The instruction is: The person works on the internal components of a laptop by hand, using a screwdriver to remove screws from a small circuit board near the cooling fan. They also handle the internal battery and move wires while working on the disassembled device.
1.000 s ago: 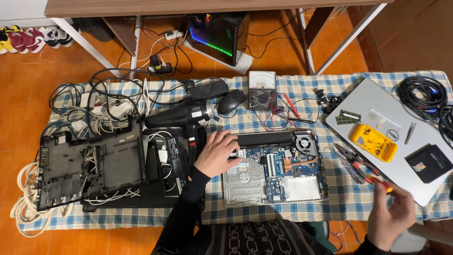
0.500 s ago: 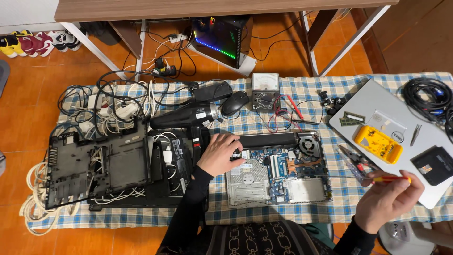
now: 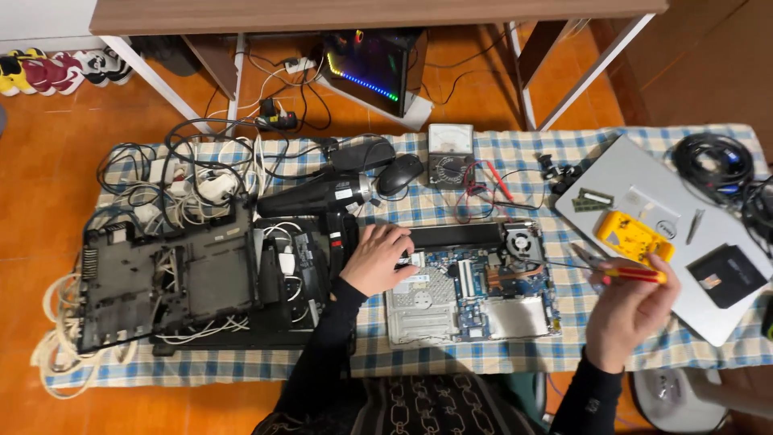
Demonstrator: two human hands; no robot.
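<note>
Wires are spilling beside the open laptop shell. The left hand, released, is pressing flat on the circuit board; the right hand is grasping pliers above it, which could slip and gouge components.

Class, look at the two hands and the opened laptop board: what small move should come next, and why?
Probably bring the right hand with its red-and-yellow-handled tool left and down to the laptop board. The tool is raised beside the board with its tip toward the fan, while the left hand already rests on the board's left edge, seemingly steadying it.
</note>
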